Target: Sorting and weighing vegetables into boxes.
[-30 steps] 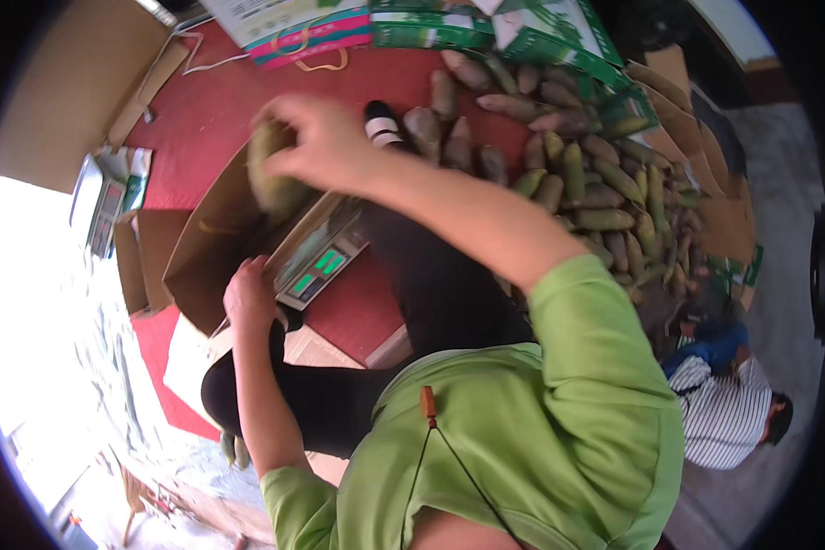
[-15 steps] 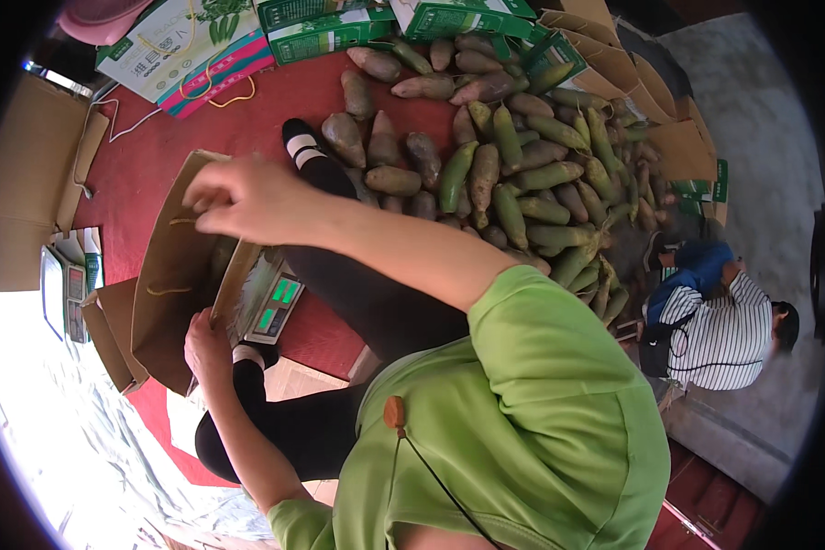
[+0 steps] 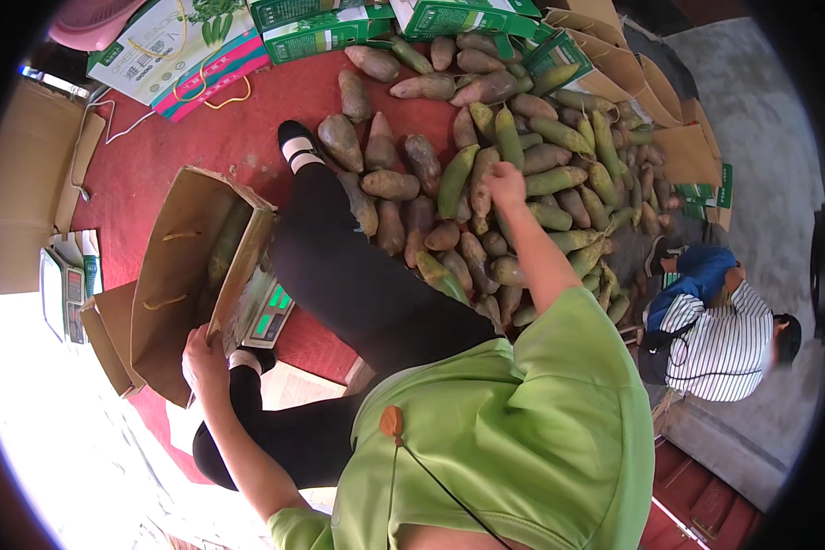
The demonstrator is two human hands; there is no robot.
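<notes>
My left hand (image 3: 206,362) grips the near edge of an open cardboard box (image 3: 170,266) with string handles. Inside the box lies a long dark-green radish (image 3: 229,240). The box sits tilted by a digital scale (image 3: 273,310) with a lit green display; part of the scale is hidden. My right hand (image 3: 507,186) reaches into the radish pile, fingers curled against a brownish, soil-coated radish (image 3: 482,188). Beside that one lies a smooth green radish (image 3: 456,181). My palm hides part of the contact.
Green and soil-brown radishes (image 3: 390,185) spread over the red floor covering (image 3: 202,137). Green cartons (image 3: 321,35) and a white printed carton (image 3: 170,55) stand at the back. A second scale (image 3: 62,284) is at the left. At the right, a person in a striped shirt (image 3: 720,344) bends down.
My right hand has moved from above the box over to the radish pile on the right. My left hand stays on the box edge, and the radish inside the box is now exposed.
</notes>
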